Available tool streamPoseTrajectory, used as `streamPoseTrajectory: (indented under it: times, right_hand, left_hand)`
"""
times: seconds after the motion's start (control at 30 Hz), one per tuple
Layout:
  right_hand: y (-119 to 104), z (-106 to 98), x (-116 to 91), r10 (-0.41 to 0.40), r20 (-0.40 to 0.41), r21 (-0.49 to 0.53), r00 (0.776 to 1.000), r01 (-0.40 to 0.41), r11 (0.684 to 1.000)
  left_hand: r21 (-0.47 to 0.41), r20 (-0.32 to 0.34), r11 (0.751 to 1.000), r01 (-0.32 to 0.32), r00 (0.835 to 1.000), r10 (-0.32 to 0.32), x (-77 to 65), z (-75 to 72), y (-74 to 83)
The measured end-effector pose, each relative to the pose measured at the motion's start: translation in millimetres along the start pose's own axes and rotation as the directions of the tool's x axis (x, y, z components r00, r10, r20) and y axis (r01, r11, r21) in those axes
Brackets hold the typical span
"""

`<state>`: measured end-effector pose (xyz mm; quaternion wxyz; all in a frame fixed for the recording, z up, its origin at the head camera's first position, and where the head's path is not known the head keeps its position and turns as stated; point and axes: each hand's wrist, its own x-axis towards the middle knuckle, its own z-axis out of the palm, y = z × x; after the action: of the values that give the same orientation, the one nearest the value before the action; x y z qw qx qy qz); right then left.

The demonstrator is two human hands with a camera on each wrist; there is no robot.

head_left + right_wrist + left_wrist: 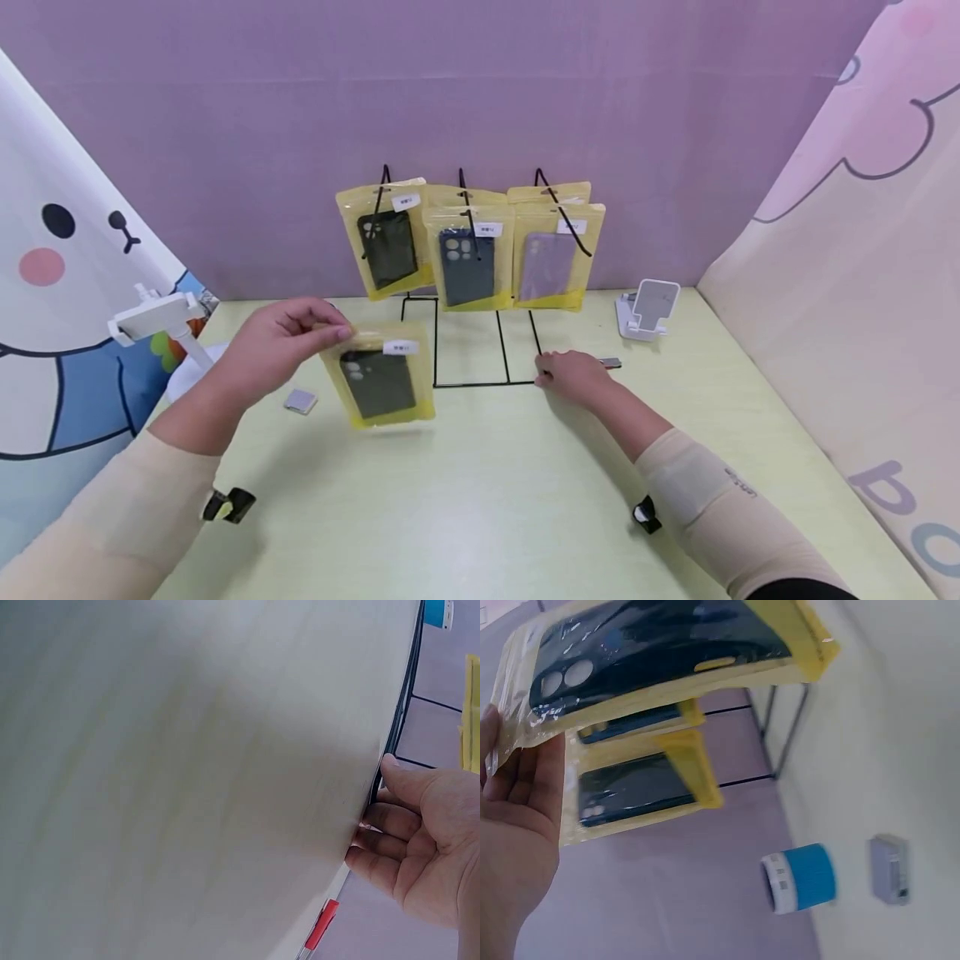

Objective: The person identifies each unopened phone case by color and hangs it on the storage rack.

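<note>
My left hand [281,342] pinches the top corner of a yellow zip bag [423,408] with a dark phone case [378,383] inside, held up in front of the rack. In the left wrist view the same phone case [660,645] shows its camera holes through the clear film. A black wire display rack [472,385] carries a bagged black case [393,250] on its left hook, a navy case [468,271] in the middle and a purple case [547,267] on the right. My right hand [573,375] grips the front right corner of the rack's base, thumb on the wire [382,769].
A white phone stand [648,308] stands at the back right. On the left is a white holder on a stalk [161,317]. A small grey block [301,402] and a blue and white cylinder [802,877] are left of the rack. A red-marked item [322,922] lies beside my right hand.
</note>
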<state>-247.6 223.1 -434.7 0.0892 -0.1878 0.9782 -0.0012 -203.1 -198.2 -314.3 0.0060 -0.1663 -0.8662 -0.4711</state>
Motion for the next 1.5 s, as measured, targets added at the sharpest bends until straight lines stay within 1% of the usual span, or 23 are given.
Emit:
streamPoseTrajectory:
  times: [0.1,0.2,0.33,0.47,0.57,0.67,0.8,0.97,1.17,1.3,1.5]
  right_hand:
    - [0.8,0.6,0.1,0.001,0.000,0.005,1.000,-0.001,1.000]
    - [1.5,1.1,0.3,0.006,0.003,0.005,1.000,-0.006,1.000]
    - [1.4,1.1,0.2,0.012,0.007,0.000,1.000,-0.012,1.000]
    - [1.1,0.5,-0.1,0.012,0.011,0.002,1.000,-0.012,1.000]
    - [0.9,0.0,-0.4,0.009,0.011,0.001,1.000,-0.009,1.000]
    - [0.6,-0.7,0.0,0.004,0.007,0.002,1.000,-0.004,1.000]
    - [0.8,-1.5,0.7,0.008,0.005,0.003,1.000,-0.008,1.000]
    - [1.5,-1.2,1.7,0.009,0.007,-0.004,1.000,-0.009,1.000]
    - [1.7,-1.4,0.7,0.018,0.003,-0.007,1.000,-0.018,1.000]
    - [2.0,-0.8,0.7,0.013,0.011,-0.010,1.000,-0.013,1.000]
    - [0.5,-0.8,1.2,0.023,0.023,-0.003,0.999,-0.023,1.000]
  left_hand:
    - [0.002,-0.088,1.000,-0.015,0.996,0.015,4.9,-5.7,10.0]
    - [0.021,-0.146,0.999,-0.035,0.989,0.038,11.1,-10.8,18.5]
    - [0.034,-0.190,0.999,-0.038,0.981,0.044,19.7,-14.0,28.2]
    - [0.021,-0.217,0.999,-0.040,0.975,0.044,27.1,-14.3,36.1]
    - [0.007,-0.231,0.999,-0.039,0.972,0.040,31.2,-14.2,39.8]
    - [0.026,-0.240,0.999,-0.027,0.970,0.033,35.2,-14.3,40.8]
    - [0.056,-0.241,0.998,-0.012,0.970,0.026,41.4,-15.0,38.4]
    - [0.056,-0.232,0.998,0.000,0.973,0.013,48.8,-16.5,32.1]
    - [0.098,-0.230,0.994,0.046,0.973,-0.022,59.3,-15.3,29.4]
    - [0.108,-0.235,0.991,0.074,0.971,-0.047,66.6,-15.3,30.2]
    - [0.087,-0.251,0.994,0.068,0.967,-0.044,78.7,-14.2,28.5]
